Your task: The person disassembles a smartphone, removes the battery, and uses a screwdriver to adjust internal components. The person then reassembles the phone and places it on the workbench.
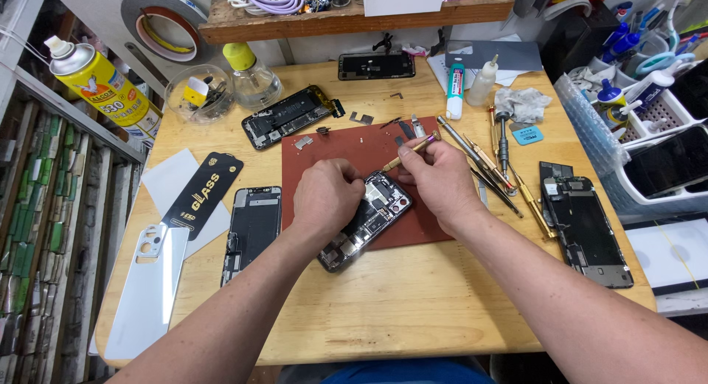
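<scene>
On a dark red rubber work mat (324, 152), the left hand (327, 196) pressed down on an opened black smartphone (366, 220). The right hand (440, 179) pinched a slim gold screwdriver (408, 151) over it. Spare metal screwdrivers (493, 166) lay just right; another stripped black phone frame (251, 229) lay left.

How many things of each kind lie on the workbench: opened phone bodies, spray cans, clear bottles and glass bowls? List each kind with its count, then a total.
Opened phone bodies: 5
Spray cans: 1
Clear bottles: 2
Glass bowls: 1
Total: 9
</scene>
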